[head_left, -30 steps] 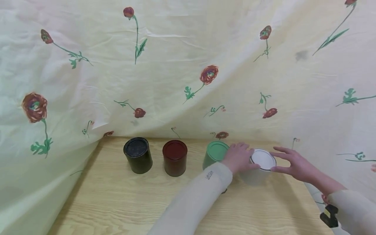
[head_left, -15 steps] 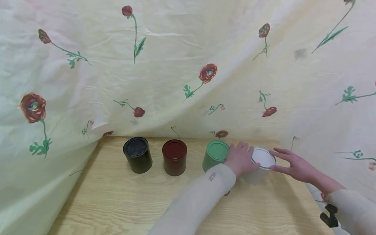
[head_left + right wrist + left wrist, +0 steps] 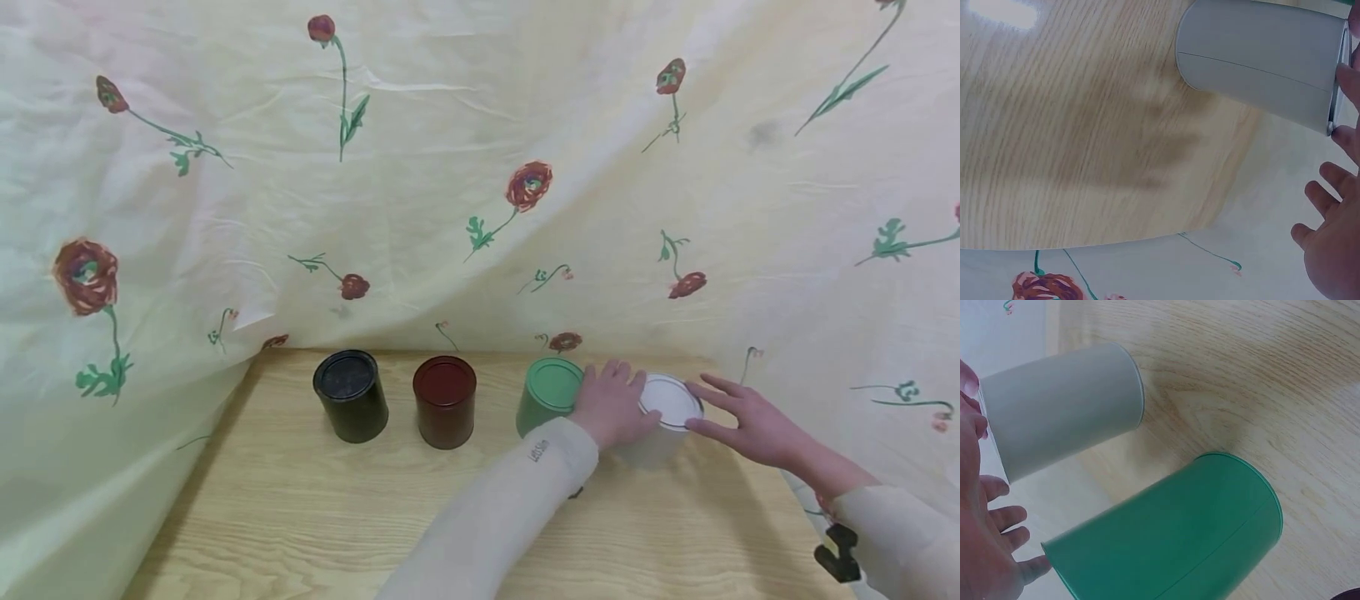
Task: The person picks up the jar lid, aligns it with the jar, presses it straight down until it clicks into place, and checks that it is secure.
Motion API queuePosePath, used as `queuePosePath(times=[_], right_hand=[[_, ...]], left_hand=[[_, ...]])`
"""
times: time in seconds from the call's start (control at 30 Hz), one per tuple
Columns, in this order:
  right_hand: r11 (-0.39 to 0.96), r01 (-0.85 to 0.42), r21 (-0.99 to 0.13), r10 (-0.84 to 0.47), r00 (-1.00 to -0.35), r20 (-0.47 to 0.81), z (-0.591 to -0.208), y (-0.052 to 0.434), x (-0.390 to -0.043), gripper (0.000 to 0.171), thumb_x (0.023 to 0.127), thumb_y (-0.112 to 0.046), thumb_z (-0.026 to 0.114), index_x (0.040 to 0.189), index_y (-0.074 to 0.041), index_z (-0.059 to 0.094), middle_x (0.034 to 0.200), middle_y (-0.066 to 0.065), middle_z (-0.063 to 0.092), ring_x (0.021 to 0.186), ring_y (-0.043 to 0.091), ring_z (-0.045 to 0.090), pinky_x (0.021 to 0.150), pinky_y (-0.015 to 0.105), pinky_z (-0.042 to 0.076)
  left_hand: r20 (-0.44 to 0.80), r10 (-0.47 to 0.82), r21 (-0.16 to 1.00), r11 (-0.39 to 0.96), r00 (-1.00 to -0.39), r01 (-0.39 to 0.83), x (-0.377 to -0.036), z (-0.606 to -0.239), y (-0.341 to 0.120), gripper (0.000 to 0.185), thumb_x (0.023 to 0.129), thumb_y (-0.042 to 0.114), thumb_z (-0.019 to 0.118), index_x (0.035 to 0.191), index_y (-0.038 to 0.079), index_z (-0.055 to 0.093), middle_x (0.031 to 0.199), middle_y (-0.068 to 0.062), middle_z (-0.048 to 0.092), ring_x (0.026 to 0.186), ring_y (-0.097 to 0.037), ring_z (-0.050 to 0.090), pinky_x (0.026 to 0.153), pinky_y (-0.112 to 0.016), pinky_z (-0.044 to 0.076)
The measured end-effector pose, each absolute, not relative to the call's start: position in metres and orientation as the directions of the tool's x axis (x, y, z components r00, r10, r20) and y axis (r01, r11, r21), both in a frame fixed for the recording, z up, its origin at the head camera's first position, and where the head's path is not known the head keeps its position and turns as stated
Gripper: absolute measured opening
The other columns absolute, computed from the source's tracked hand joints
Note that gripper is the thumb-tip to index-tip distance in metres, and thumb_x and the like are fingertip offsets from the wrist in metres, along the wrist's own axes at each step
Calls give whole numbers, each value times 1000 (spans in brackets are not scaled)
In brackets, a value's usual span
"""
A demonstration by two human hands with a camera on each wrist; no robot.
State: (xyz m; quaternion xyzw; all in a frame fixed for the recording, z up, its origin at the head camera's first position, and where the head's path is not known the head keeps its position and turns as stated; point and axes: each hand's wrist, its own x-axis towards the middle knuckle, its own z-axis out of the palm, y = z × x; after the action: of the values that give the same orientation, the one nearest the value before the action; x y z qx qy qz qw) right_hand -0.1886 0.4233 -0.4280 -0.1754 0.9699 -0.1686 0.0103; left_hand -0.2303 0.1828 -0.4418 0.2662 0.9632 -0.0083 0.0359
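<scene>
A white can (image 3: 1063, 409) stands upright at the right of the table, its white lid (image 3: 670, 402) on top. In the right wrist view, a narrow dark gap shows at the lid's edge. My left hand (image 3: 611, 404) holds the lid's left rim with thumb and fingers; its wrist is close to the green can (image 3: 555, 385), and one fingertip lies by that can's rim in the left wrist view. On the opposite side my right hand (image 3: 757, 425) holds the lid's rim between thumb and index finger. Its other fingers stay off the can.
A dark red can (image 3: 445, 408) and a black can (image 3: 351, 396) stand upright to the left, in a row along the back of the wooden table (image 3: 315, 517). Behind and beside the table hangs a flowered cloth (image 3: 420, 242).
Both hands stay at the lid's rim, with only tiny finger shifts. The whole head view has drifted slightly. All the cans keep their places.
</scene>
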Motion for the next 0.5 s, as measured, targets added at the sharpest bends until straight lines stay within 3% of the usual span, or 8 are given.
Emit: queuePosePath(times=[0.5], right_hand=[[864,-392,-315,-377,-920,109,-430,423,-196,62,94,-25,83,146,-1,62,151,40,48,132,66,45,96,84,40]], left_hand=[[-51,525,22,851,-850,525,-233,-439,183,68,104,76,35,164,46,37,168,16,38,159,-9,27,128,-41,29]])
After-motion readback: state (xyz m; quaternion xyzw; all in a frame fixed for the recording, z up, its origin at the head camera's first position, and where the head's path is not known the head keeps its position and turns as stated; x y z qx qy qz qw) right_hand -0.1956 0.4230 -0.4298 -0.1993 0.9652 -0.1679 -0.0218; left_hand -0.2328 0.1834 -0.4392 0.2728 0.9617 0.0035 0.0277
